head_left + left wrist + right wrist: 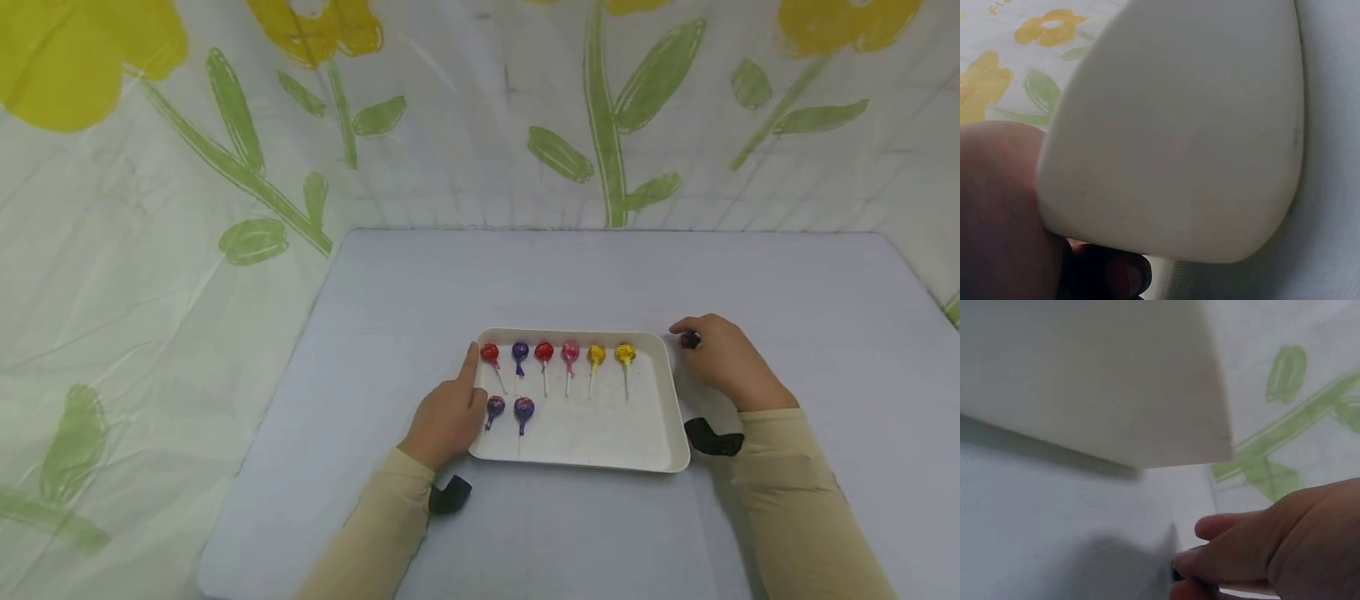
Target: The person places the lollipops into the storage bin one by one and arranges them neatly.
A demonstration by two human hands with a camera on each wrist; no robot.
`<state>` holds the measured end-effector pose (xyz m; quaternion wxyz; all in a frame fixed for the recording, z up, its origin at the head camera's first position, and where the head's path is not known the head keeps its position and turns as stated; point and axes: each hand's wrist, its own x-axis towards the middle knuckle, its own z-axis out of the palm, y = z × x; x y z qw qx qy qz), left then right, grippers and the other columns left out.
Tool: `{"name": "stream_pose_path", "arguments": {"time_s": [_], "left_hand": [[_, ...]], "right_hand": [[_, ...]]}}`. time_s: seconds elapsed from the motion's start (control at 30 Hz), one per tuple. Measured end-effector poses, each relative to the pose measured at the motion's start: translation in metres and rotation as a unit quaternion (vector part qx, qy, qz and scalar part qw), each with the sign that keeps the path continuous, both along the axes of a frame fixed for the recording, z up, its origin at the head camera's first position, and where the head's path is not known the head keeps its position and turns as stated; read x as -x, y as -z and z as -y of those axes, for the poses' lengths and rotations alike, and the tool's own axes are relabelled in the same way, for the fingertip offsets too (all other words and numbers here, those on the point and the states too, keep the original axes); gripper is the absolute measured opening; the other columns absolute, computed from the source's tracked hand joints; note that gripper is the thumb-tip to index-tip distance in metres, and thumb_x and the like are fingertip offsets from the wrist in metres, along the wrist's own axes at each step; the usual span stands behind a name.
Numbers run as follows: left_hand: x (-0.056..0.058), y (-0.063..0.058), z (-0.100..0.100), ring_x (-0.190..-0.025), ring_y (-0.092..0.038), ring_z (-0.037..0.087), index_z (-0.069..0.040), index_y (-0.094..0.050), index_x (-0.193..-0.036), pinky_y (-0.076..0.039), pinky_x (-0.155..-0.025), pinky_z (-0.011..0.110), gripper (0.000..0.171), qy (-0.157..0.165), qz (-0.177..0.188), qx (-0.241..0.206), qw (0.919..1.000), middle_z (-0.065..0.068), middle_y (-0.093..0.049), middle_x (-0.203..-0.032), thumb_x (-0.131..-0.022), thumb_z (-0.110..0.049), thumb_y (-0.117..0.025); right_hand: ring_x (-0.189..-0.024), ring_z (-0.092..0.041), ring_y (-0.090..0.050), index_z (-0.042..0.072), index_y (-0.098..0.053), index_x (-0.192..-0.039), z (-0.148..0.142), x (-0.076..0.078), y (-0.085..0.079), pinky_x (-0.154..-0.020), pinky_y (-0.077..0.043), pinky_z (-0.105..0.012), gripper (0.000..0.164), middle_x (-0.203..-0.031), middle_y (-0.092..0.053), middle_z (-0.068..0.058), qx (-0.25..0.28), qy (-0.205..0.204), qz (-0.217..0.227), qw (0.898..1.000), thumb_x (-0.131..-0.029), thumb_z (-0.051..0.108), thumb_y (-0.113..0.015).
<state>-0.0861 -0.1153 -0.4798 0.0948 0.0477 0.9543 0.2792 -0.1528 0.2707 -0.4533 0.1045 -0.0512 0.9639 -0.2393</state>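
Note:
A white tray [600, 435] lies on the table, with several wrapped lollipops in a row along its far side: red, purple, pink and yellow ones. Two purple lollipops [523, 408] lie nearer, at the left of the tray. My left hand [444, 421] grips the tray's left end, index finger along the rim; the left wrist view shows the tray wall [1172, 137] up close with fingers at its lower edge. Just beyond the tray's right end, my right hand [723, 358] pinches a dark purple lollipop [690, 339], its stick hidden in the head view.
A pale table [360, 333] extends around the tray. Behind it hangs a white sheet [465, 125] printed with yellow flowers and green leaves. Dark wrist-worn pieces [714, 437] stick out beside both sleeves, the right one close to the tray's edge.

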Motion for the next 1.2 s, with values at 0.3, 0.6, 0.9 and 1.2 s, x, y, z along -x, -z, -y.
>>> {"name": "stream_pose_path", "arguments": {"time_s": [0.3, 0.6, 0.9, 1.2], "left_hand": [[-0.001, -0.004, 0.0, -0.053, -0.04, 0.017, -0.011, -0.019, -0.169, -0.036, -0.056, 0.034, 0.069, 0.002, 0.0, -0.002, 1.0, 0.001, -0.044, -0.06, -0.107, -0.025, -0.044], [0.0, 0.0, 0.001, -0.053, -0.04, 0.016, -0.01, -0.02, -0.169, -0.036, -0.056, 0.034, 0.069, 0.003, -0.007, 0.001, 1.0, 0.0, -0.043, -0.06, -0.106, -0.025, -0.045], [0.0, 0.001, 0.002, -0.052, -0.039, 0.016, -0.009, -0.021, -0.169, -0.035, -0.055, 0.034, 0.069, 0.003, -0.011, 0.0, 0.9999, 0.0, -0.043, -0.059, -0.106, -0.024, -0.045], [0.001, 0.001, 0.001, -0.052, -0.037, 0.016, -0.009, -0.021, -0.169, -0.034, -0.055, 0.034, 0.069, 0.005, -0.012, 0.003, 0.9999, 0.0, -0.042, -0.059, -0.105, -0.024, -0.044]], "right_hand": [[-0.12, -0.056, -0.058, -0.004, -0.067, -0.13, -0.001, -0.005, -0.001, -0.091, -0.048, -0.07, 0.036, -0.13, -0.06, -0.037, -0.053, 0.04, -0.02, 0.998, -0.1, 0.006, -0.052], [-0.103, -0.047, -0.064, -0.004, -0.066, -0.129, 0.0, -0.009, -0.011, -0.073, -0.052, -0.059, 0.038, -0.124, -0.065, -0.034, -0.055, 0.072, -0.038, 0.995, -0.098, 0.017, -0.058], [-0.078, -0.033, -0.064, -0.005, -0.066, -0.125, 0.005, -0.015, -0.026, -0.053, -0.046, -0.038, 0.039, -0.111, -0.071, -0.027, -0.045, 0.085, -0.046, 0.994, -0.096, 0.021, -0.062], [-0.09, -0.035, -0.068, 0.0, -0.068, -0.122, 0.021, -0.023, -0.04, -0.059, -0.049, -0.04, 0.037, -0.115, -0.074, -0.023, -0.018, 0.074, -0.048, 0.996, -0.099, 0.029, -0.063]]}}
